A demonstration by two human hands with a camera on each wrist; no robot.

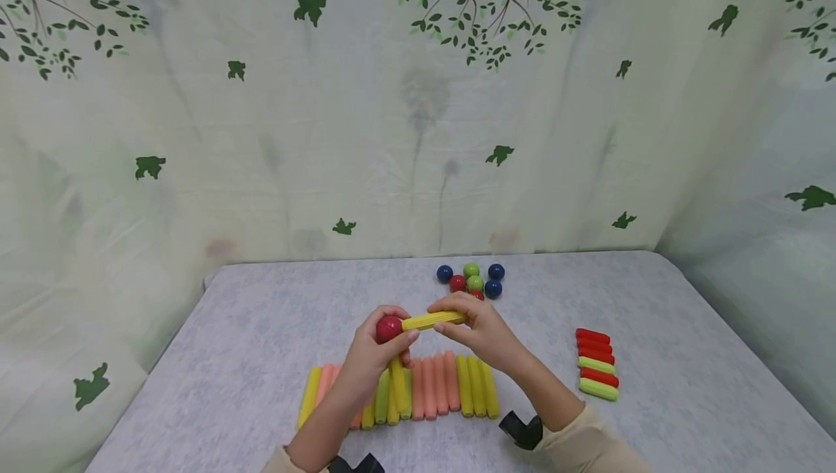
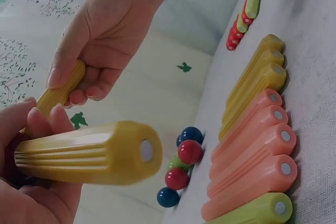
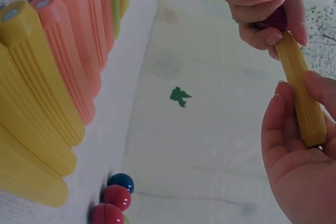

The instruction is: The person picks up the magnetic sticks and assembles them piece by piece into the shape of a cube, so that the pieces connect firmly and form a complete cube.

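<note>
**Left hand (image 1: 371, 355) gripped red ball (image 1: 388, 328), right hand (image 1: 480, 328) pinched yellow rod (image 1: 432, 321)**

Left: fingers and thumb curled round the ball, grasping it. Right: thumb and fingers grasped the rod near its outer end; the inner end met the ball. Rod sat close to level in head view, slight tilt. Second yellow rod (image 2: 89, 156) also stuck out from the ball, pointing down toward the person in head view, silver disc on its free end. Ball and both rods were held up off the grey table (image 1: 261, 371).

Row of rods (image 1: 440, 384) lay side by side below the hands: yellow, pink, light green; left forearm hid part of it. Loose balls (image 1: 474, 284) were clustered toward the far edge: blue, green, red. Short rods (image 1: 596, 354), three red and two light green, lay stacked in a column at right, well apart from the row. Backdrop (image 1: 366, 132) behind had leaf prints.
</note>
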